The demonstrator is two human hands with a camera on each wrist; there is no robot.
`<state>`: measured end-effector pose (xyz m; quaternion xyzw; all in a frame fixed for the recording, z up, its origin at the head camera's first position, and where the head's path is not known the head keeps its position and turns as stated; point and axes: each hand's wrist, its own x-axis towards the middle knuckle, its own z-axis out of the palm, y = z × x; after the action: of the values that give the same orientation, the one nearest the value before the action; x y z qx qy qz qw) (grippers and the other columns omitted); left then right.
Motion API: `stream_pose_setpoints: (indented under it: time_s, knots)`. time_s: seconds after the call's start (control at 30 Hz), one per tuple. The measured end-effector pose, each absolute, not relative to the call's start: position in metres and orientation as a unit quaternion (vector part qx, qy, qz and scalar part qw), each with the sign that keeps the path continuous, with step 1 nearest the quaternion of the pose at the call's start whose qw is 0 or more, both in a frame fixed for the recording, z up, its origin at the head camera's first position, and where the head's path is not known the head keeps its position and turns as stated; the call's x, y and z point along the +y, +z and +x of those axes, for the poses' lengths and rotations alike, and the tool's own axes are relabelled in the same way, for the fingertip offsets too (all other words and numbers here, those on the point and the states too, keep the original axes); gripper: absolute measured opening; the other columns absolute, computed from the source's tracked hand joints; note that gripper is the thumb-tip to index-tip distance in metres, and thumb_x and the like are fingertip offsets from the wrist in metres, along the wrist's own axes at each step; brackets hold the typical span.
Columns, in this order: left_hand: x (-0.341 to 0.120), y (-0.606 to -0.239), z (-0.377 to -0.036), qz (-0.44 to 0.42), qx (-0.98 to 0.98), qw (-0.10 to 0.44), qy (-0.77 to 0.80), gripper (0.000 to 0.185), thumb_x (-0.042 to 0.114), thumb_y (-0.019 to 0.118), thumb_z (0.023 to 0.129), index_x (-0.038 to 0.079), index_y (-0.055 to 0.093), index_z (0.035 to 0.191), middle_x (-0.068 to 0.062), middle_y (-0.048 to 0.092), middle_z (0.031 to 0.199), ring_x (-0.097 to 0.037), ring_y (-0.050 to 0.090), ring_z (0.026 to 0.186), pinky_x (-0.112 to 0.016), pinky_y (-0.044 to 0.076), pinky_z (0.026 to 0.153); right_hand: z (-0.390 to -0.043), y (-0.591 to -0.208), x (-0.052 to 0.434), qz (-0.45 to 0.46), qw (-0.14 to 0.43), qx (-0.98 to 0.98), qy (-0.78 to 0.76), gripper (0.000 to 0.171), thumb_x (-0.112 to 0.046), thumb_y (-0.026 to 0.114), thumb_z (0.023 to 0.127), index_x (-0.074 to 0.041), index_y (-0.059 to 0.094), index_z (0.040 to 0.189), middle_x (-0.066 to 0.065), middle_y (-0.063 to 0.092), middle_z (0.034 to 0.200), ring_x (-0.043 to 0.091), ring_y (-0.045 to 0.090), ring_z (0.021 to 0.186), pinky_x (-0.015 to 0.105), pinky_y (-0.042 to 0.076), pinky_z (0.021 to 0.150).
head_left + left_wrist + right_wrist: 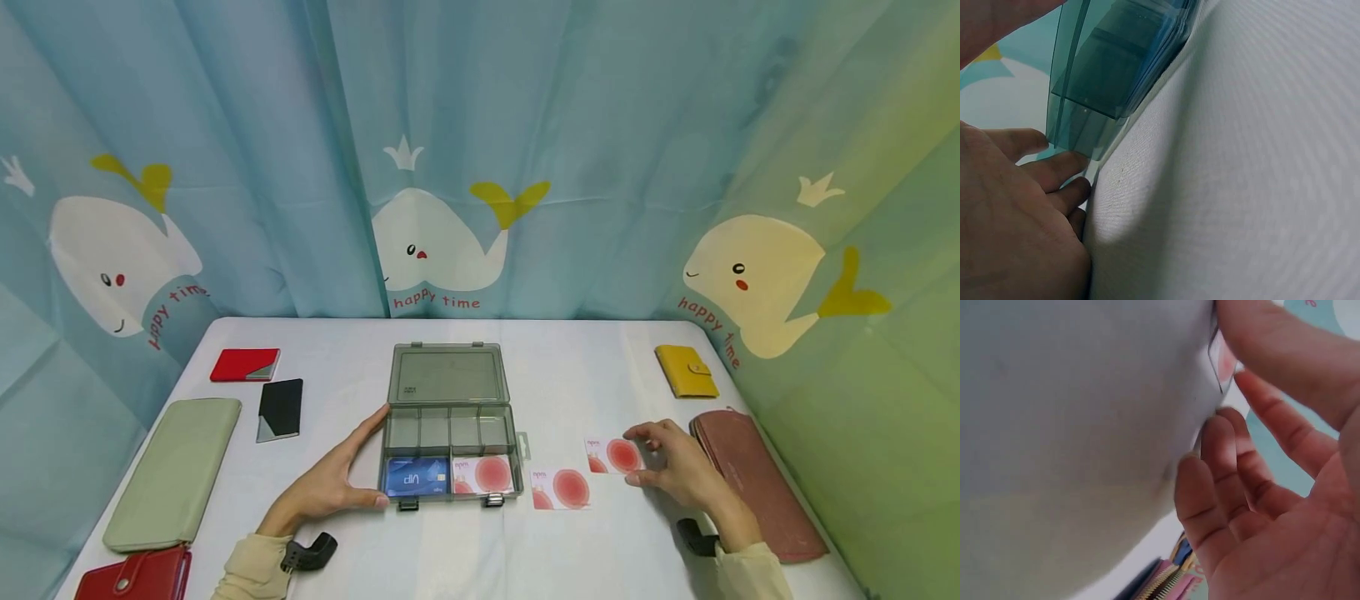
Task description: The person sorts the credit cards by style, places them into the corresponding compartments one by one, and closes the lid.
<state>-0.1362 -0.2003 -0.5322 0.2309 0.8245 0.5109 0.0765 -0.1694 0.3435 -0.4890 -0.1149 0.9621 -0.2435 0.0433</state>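
A translucent grey-green compartment box (450, 429) lies with its lid (450, 374) folded back. A blue VIP card (417, 477) and a pink-and-white card (482, 474) lie in its two front compartments. My left hand (330, 483) is spread along the box's left side, thumb at the front corner and forefinger near the hinge. Right of the box, a second pink-and-white card (561, 489) lies on the table. Beyond it is a third such card (613, 456), its right end pinched between the thumb and forefinger of my right hand (678, 462).
At the left lie a red card case (245, 365), a black one (280, 410), a pale green wallet (176, 471) and a red wallet (135, 575). A yellow wallet (687, 372) and a dusty-pink wallet (757, 483) lie at the right. Curtains (600, 125) hang behind the white table.
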Motion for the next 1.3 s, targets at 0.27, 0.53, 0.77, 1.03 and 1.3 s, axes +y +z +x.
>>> stream_pose_setpoints:
  time_s: [0.27,0.53,0.77,1.03,1.3]
  knots:
    - [-0.200,-0.531,-0.136,0.227,0.823,0.081,0.514,0.125,0.027,0.094,0.076,0.009,0.015,0.171,-0.018,0.020,0.177,-0.048,0.021,0.159,-0.071,0.019,0.122,-0.177,-0.488,0.345,-0.120,0.066,0.959,-0.248,0.055,-0.026,0.101,0.068,-0.009,0.066,0.108,0.002,0.059,0.097,0.019,0.052,0.092,0.029,0.049,0.077]
    - [-0.201,-0.532,-0.136,0.225,0.823,0.081,0.515,0.126,0.027,0.094,0.076,0.008,0.015,0.171,-0.019,0.020,0.177,-0.049,0.022,0.159,-0.075,0.018,0.121,-0.173,-0.492,0.342,-0.157,0.048,0.941,-0.295,0.048,-0.008,0.092,0.080,-0.010,0.056,0.112,-0.001,0.058,0.087,0.007,0.052,0.077,0.022,0.048,0.066]
    - [-0.202,-0.531,-0.136,0.227,0.826,0.078,0.511,0.126,0.028,0.094,0.075,0.009,0.015,0.171,-0.017,0.022,0.177,-0.048,0.023,0.159,-0.073,0.019,0.121,-0.169,-0.488,0.327,-0.218,0.002,0.876,-0.430,0.033,0.007,0.081,0.087,-0.010,0.067,0.112,0.004,0.068,0.087,0.010,0.063,0.074,0.023,0.055,0.064]
    - [-0.202,-0.530,-0.137,0.228,0.827,0.074,0.508,0.126,0.029,0.094,0.075,0.011,0.015,0.171,-0.016,0.022,0.177,-0.047,0.024,0.159,-0.069,0.020,0.122,-0.170,-0.477,0.288,-0.262,0.010,0.789,-0.556,0.034,0.013,0.069,0.095,0.002,0.062,0.126,0.005,0.066,0.099,0.019,0.066,0.077,0.028,0.058,0.059]
    - [-0.200,-0.531,-0.137,0.229,0.821,0.079,0.517,0.126,0.028,0.094,0.076,0.009,0.015,0.171,-0.017,0.021,0.177,-0.047,0.023,0.159,-0.073,0.018,0.121,-0.165,-0.486,0.241,-0.243,0.104,0.752,-0.604,0.041,0.004,0.070,0.098,0.003,0.058,0.138,0.019,0.059,0.110,0.027,0.075,0.071,0.034,0.062,0.055]
